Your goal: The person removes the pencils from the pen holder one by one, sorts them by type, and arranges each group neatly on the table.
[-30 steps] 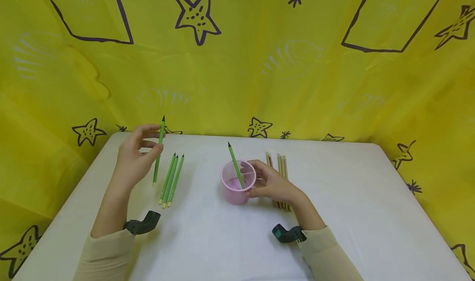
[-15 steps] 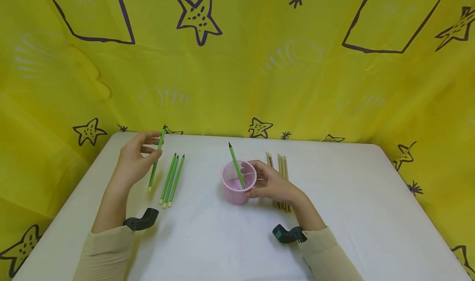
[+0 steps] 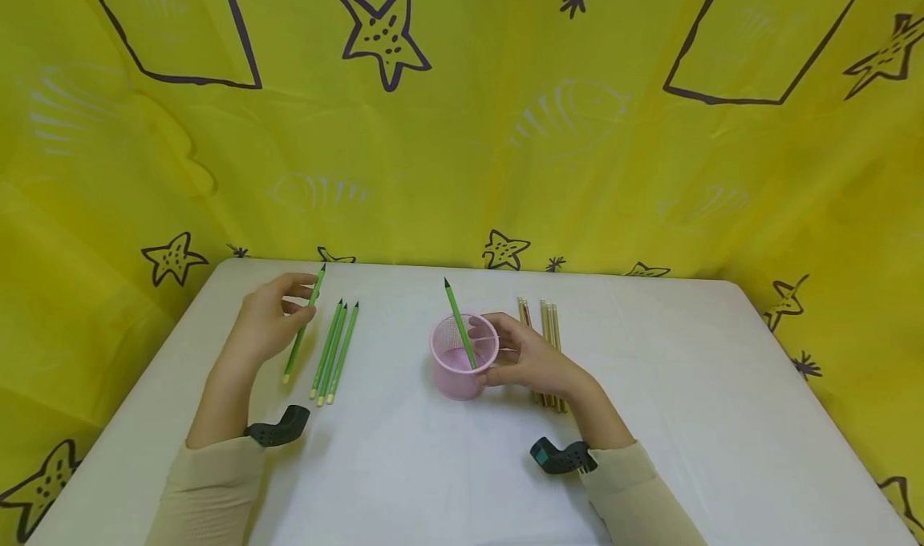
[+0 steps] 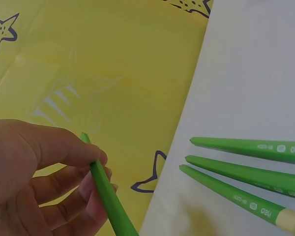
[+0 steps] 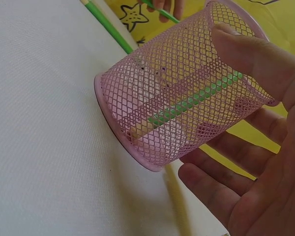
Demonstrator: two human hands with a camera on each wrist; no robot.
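My left hand [image 3: 265,325] pinches a green pencil [image 3: 297,345] between thumb and fingers, black point up and pale eraser end low over the table. In the left wrist view, the thumb presses this pencil [image 4: 108,194] near its upper end. Three more green pencils [image 3: 334,353] lie side by side just right of that hand. My right hand [image 3: 530,361] grips a pink mesh pencil cup [image 3: 455,384] by its right side, thumb near the rim in the right wrist view. Inside the cup leans one green pencil [image 3: 453,301], eraser end down.
Several gold pencils [image 3: 554,325] lie on the white table [image 3: 404,466], partly hidden behind my right hand. A yellow curtain [image 3: 462,153] with drawn starfish hangs along the table's far edge. Dark wrist cameras [image 3: 280,427] sit on both wrists.
My left hand has come down toward the table with its green pencil, which now tilts more, its eraser end shifted left and lower. The right hand and cup have stayed in place.
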